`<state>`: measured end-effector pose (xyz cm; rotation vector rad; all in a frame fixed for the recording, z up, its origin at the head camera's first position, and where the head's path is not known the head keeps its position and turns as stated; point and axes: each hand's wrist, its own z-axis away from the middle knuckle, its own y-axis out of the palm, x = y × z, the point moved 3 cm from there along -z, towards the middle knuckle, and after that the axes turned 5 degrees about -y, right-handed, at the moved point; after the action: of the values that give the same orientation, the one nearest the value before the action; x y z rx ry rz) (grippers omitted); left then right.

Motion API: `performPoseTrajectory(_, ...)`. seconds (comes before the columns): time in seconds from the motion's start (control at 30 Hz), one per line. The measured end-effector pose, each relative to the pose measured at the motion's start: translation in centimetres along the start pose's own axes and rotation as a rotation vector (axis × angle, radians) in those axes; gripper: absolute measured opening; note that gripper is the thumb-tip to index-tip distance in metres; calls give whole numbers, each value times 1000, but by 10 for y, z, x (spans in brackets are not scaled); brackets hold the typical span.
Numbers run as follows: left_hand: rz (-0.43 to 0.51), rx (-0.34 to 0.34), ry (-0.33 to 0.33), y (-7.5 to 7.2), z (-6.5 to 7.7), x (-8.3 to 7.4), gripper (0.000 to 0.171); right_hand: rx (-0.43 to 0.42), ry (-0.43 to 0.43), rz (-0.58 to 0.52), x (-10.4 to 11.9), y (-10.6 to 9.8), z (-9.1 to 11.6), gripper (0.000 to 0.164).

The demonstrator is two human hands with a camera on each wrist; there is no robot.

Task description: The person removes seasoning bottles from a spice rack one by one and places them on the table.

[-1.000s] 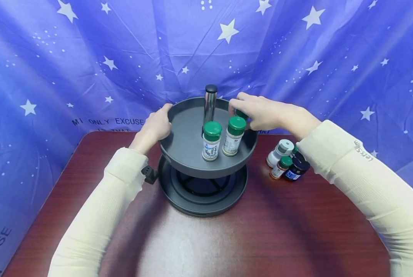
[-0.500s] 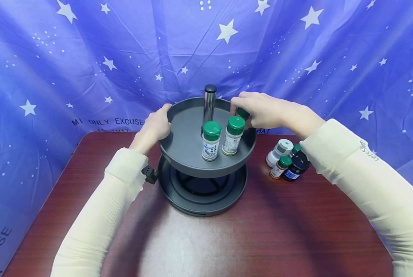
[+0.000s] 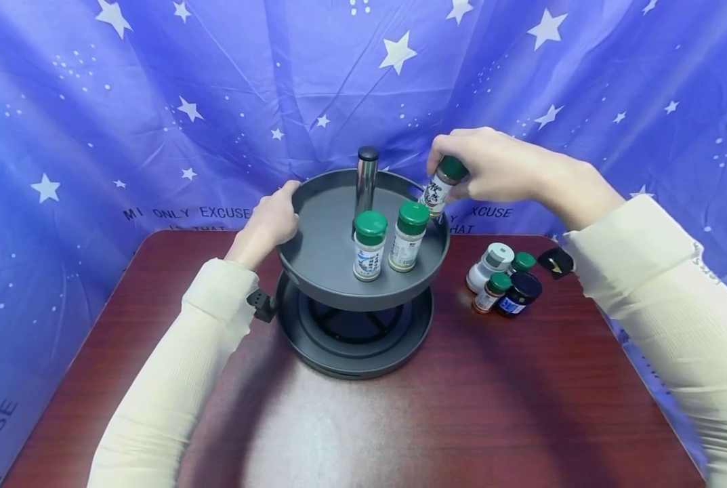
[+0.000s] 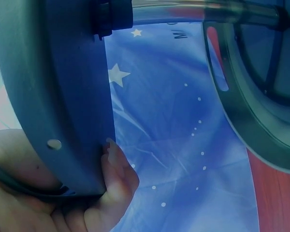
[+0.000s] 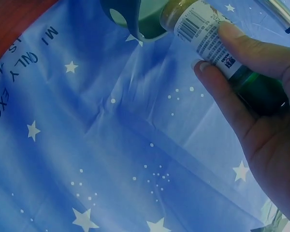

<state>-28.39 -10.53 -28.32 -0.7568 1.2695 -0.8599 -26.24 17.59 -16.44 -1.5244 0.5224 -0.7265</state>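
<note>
At the left rim of a dark grey two-tier turntable rack's upper tray (image 3: 323,234), my left hand (image 3: 267,224) grips the edge. The left wrist view has its fingers (image 4: 117,186) curled around the tray wall. My right hand (image 3: 503,166) holds a green-capped spice jar (image 3: 438,193) from above, tilted, at the tray's back right rim. Its barcode label (image 5: 200,31) faces the right wrist camera, between thumb and fingers. Two more green-capped jars stand upright on the tray: a left one (image 3: 368,254) and a right one (image 3: 407,240).
A metal post (image 3: 366,179) with a black top rises from the upper tray. Below is the rack's lower tray (image 3: 363,369), on the reddish wooden table (image 3: 461,407). To the right stand a white-capped bottle (image 3: 490,268), a dark jar (image 3: 520,293) and two small green-capped jars. Behind hangs a starry blue curtain (image 3: 314,81).
My right hand has moved up and to the right, raising the spice jar so its label shows. My left hand keeps its grip on the tray rim.
</note>
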Motion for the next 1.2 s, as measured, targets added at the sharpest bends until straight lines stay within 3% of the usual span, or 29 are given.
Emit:
performPoseTrajectory(0.27, 8, 0, 2, 0, 1, -1, 64, 3, 21, 3, -7, -9, 7, 38)
performPoseTrajectory(0.53, 12, 5, 8, 0, 1, -2, 64, 30, 108, 29, -22, -18, 21, 40)
performPoseTrajectory(0.87, 29, 6, 1, 0, 1, 0, 64, 131, 194, 96, -48, -21, 32, 42)
performPoseTrajectory(1.2, 40, 6, -2, 1, 2, 1, 64, 230, 248, 74, -63, -15, 39, 45)
